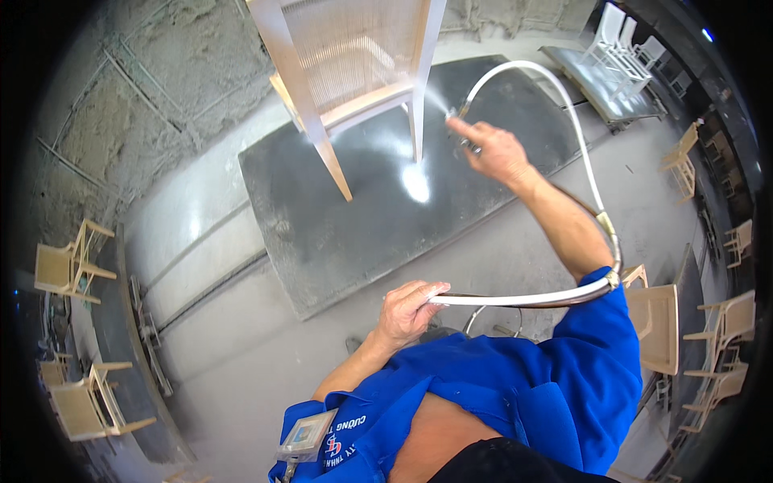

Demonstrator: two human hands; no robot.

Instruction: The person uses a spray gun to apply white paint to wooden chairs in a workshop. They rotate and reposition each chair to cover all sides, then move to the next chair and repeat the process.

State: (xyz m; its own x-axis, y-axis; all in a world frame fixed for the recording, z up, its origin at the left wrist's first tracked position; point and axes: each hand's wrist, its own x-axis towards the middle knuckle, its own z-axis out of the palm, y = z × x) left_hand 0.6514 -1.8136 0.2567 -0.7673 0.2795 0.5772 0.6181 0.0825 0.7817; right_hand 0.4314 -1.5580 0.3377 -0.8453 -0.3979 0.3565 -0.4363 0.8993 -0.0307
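My right hand [493, 151] is closed around a spray gun [469, 145], mostly hidden by my fingers. A pale mist leaves its nozzle toward a leg of the wooden chair [354, 106]. That chair stands on a dark platform [322, 249], its slatted or woven back facing me. From the gun a white hose [576, 121] arcs up and right, then runs down past my right upper arm. My left hand [407, 310], dusted white at the fingertips, grips the hose together with a dark line beside it, in front of my body.
White-coated chairs [624, 48] stand on another platform [596, 80] at the far right. Several bare wooden chairs line both sides, among them one at the left [68, 266] and one close by my right elbow [656, 322]. A rough, coated wall [161, 88] rises behind.
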